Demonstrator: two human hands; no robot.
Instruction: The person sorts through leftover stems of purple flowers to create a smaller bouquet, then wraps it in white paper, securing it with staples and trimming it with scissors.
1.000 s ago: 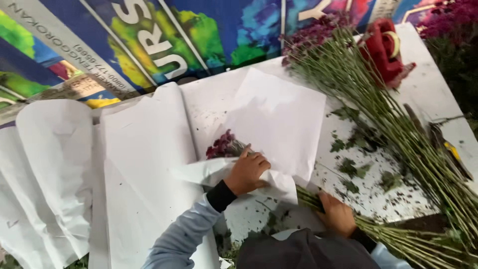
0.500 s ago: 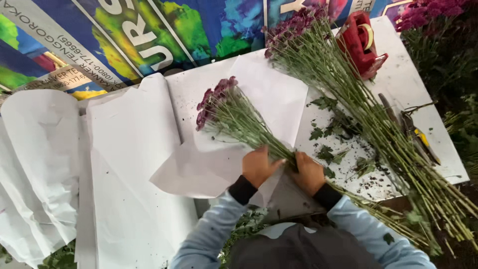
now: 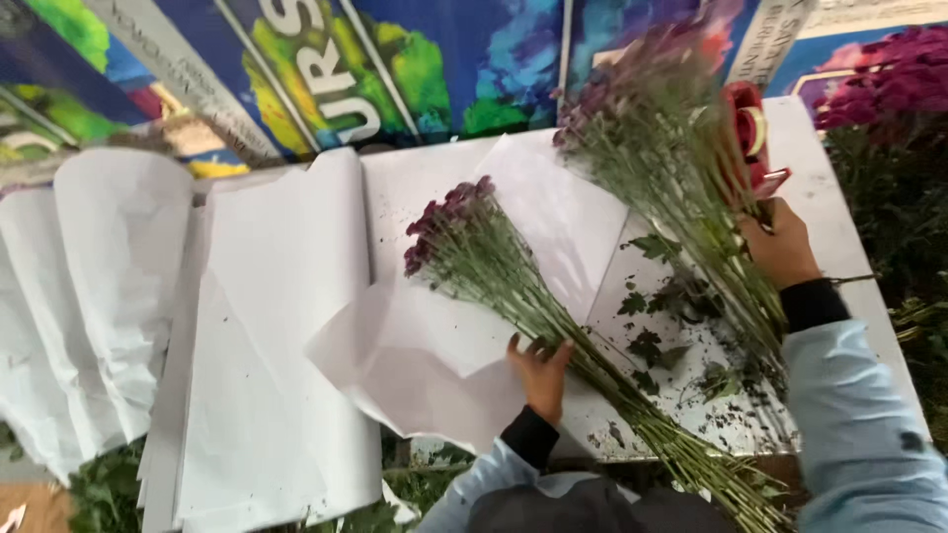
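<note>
Nearest, the left hand (image 3: 538, 377) now lies flat, fingers spread, pinning the bunch of dark purple long-stemmed flowers (image 3: 494, 262) on the white wrapping paper sheet (image 3: 434, 355). The right hand (image 3: 780, 247) has left those stems and reaches far to the red tape dispenser (image 3: 748, 138); fingers curled, grip unclear.

Two flower bunches (image 3: 474, 247) (image 3: 662, 148), one red tape dispenser (image 3: 748, 138), two hands (image 3: 538, 370) (image 3: 780, 247).

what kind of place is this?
Likely a flower stall or florist's packing table. A bunch of dark purple flowers lies on white wrapping paper, a larger heap of cut stems sits beside it, and stripped leaves litter the white table.
</note>
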